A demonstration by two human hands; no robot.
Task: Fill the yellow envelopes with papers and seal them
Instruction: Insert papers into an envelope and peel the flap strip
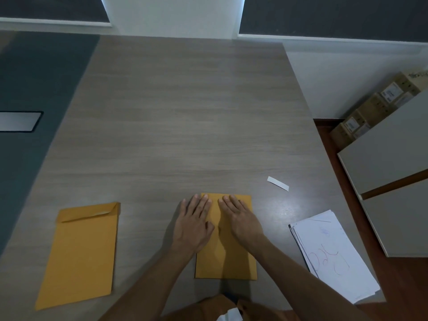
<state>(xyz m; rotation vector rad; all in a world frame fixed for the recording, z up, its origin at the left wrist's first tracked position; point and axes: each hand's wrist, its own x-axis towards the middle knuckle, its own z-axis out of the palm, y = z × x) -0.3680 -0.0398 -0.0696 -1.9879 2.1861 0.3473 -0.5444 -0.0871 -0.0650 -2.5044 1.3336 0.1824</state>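
Two yellow envelopes: I press the centre envelope (228,253) with left hand (193,224) and right hand (239,218), fingers flat; spare envelope (80,253) lies left. One paper stack (333,253) right, sheet count unclear.

Setting: office or similar workroom, indoors.
Work surface: broad grey wood-grain tabletop (185,117), set against a white wall (171,12).
Stationery: two yellow envelopes (81,253) flat on the tabletop; stack of white papers (333,253) with red scribbles at its right edge; small white paper strip (278,183) nearby.
Walls: dark panels (324,15) with pale trim on either side of the white section.
Storage: labelled cardboard boxes (370,112) stacked against the wall on the right; pale cabinet (393,158) beside them.
Floor: reddish-brown wood (405,286).
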